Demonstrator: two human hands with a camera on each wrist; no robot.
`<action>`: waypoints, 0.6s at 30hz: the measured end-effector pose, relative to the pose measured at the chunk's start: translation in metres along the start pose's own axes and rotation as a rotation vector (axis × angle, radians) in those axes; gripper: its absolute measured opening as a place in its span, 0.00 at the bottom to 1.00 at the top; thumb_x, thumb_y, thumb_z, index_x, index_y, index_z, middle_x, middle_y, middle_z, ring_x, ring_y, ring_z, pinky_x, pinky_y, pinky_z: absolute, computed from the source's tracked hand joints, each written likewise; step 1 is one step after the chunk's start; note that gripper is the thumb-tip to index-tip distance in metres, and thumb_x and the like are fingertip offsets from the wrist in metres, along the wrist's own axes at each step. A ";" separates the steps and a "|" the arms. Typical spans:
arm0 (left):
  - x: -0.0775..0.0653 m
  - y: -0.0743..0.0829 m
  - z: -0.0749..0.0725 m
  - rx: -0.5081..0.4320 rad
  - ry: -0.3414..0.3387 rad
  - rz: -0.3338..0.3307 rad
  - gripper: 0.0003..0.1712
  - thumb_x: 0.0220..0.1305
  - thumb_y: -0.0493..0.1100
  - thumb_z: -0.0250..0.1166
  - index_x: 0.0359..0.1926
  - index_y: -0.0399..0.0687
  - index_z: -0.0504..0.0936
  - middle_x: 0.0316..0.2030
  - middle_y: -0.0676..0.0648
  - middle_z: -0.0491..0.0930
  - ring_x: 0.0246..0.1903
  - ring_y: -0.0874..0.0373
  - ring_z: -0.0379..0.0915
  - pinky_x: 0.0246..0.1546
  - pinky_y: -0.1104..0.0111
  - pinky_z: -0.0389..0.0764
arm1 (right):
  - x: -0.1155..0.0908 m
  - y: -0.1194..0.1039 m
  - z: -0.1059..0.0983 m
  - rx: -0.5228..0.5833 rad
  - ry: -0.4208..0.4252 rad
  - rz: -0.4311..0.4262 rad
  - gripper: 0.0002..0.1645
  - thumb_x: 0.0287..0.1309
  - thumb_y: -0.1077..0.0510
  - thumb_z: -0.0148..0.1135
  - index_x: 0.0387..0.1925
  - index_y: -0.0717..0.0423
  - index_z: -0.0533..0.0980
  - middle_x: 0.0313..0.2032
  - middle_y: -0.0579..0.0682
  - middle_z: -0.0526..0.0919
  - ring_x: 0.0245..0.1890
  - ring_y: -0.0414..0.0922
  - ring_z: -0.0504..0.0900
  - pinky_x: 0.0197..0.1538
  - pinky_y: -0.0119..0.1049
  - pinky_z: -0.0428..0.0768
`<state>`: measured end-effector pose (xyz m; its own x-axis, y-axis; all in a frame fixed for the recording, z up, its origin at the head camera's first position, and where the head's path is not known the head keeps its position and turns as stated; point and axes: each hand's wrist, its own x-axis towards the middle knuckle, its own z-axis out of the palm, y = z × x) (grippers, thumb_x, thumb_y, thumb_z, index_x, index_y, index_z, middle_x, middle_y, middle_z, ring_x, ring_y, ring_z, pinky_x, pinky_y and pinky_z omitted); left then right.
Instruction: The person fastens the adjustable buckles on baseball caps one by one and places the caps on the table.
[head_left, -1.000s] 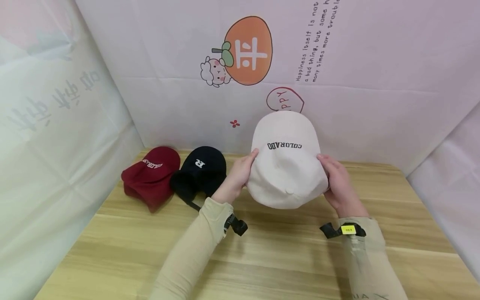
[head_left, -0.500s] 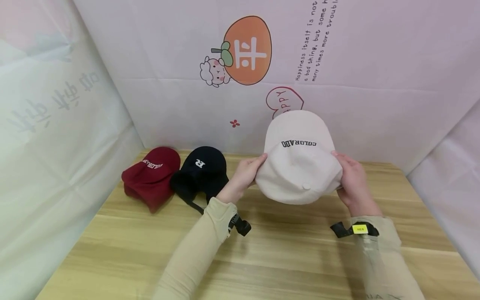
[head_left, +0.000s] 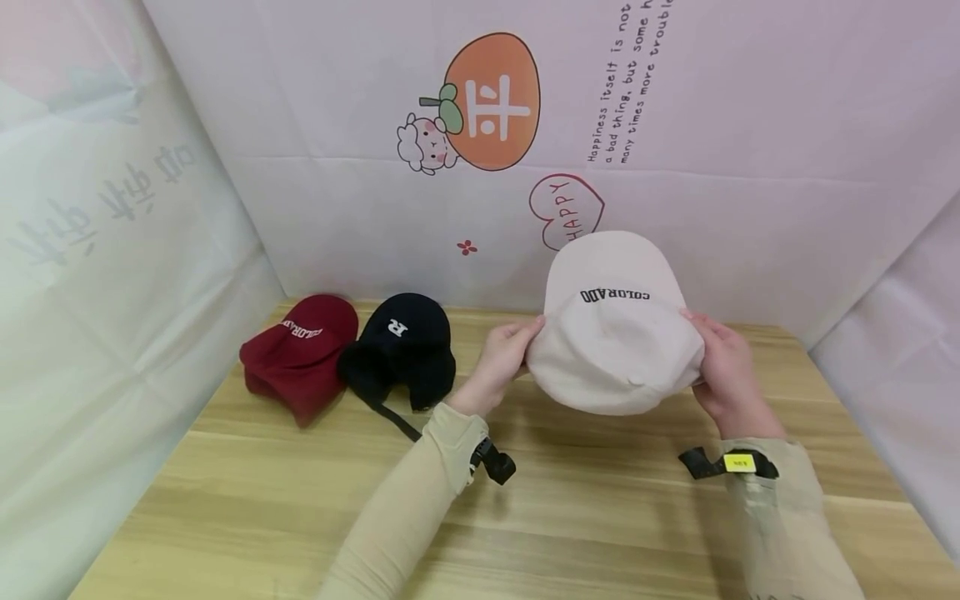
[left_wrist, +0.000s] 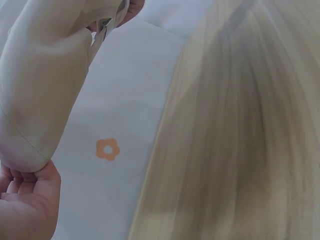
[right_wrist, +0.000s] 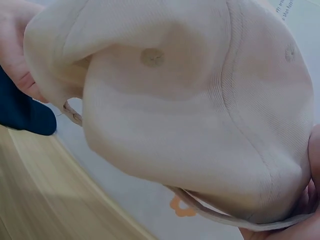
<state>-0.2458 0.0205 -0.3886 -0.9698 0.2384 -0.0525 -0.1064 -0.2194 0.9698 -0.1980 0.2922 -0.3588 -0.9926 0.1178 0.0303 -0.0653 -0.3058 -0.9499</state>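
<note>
A white baseball cap with dark COLORADO lettering is held up over the right half of the table, its brim toward the back wall. My left hand grips the cap's left edge, thumb on top. On the opposite side my right hand pinches the right edge. The right wrist view shows the dented crown close up, with its strap opening at the lower left. In the left wrist view, the fingers of my left hand curl at the cap's edge.
A black cap marked R lies left of my left hand, its strap trailing on the wooden table. Beside it lies a dark red cap. A printed white cloth stands along the table's back edge, with more cloth at both sides.
Both hands have moved right with the white cap, which has also dropped slightly in the last half second. The black and red caps stay where they were.
</note>
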 end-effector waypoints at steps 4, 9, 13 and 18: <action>0.001 -0.005 0.005 -0.057 -0.006 0.002 0.19 0.63 0.52 0.62 0.43 0.41 0.83 0.35 0.46 0.82 0.28 0.61 0.76 0.27 0.74 0.78 | -0.001 -0.001 -0.005 0.014 0.000 0.006 0.11 0.63 0.53 0.59 0.40 0.55 0.79 0.37 0.47 0.78 0.32 0.38 0.77 0.32 0.29 0.79; 0.001 -0.009 0.016 -0.149 -0.025 0.002 0.17 0.66 0.47 0.59 0.43 0.36 0.81 0.32 0.47 0.79 0.28 0.61 0.75 0.28 0.74 0.77 | -0.003 -0.004 -0.012 0.085 0.012 0.001 0.09 0.62 0.55 0.60 0.37 0.56 0.81 0.35 0.46 0.78 0.32 0.38 0.77 0.31 0.29 0.79; 0.003 -0.013 0.025 -0.218 -0.045 0.022 0.13 0.66 0.42 0.58 0.42 0.33 0.79 0.32 0.47 0.78 0.28 0.60 0.74 0.32 0.72 0.78 | -0.003 -0.010 -0.020 0.159 0.038 -0.034 0.08 0.61 0.58 0.61 0.33 0.60 0.81 0.32 0.47 0.79 0.31 0.38 0.77 0.31 0.28 0.79; 0.003 -0.014 0.032 -0.246 -0.094 0.033 0.10 0.67 0.37 0.57 0.42 0.32 0.78 0.33 0.45 0.79 0.30 0.58 0.77 0.41 0.66 0.79 | -0.001 -0.018 -0.032 0.313 0.009 -0.064 0.10 0.64 0.63 0.56 0.29 0.63 0.80 0.27 0.49 0.79 0.26 0.39 0.77 0.28 0.28 0.79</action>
<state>-0.2402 0.0545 -0.3951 -0.9503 0.3112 0.0116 -0.1363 -0.4489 0.8831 -0.1929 0.3276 -0.3519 -0.9846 0.1537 0.0828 -0.1571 -0.5736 -0.8039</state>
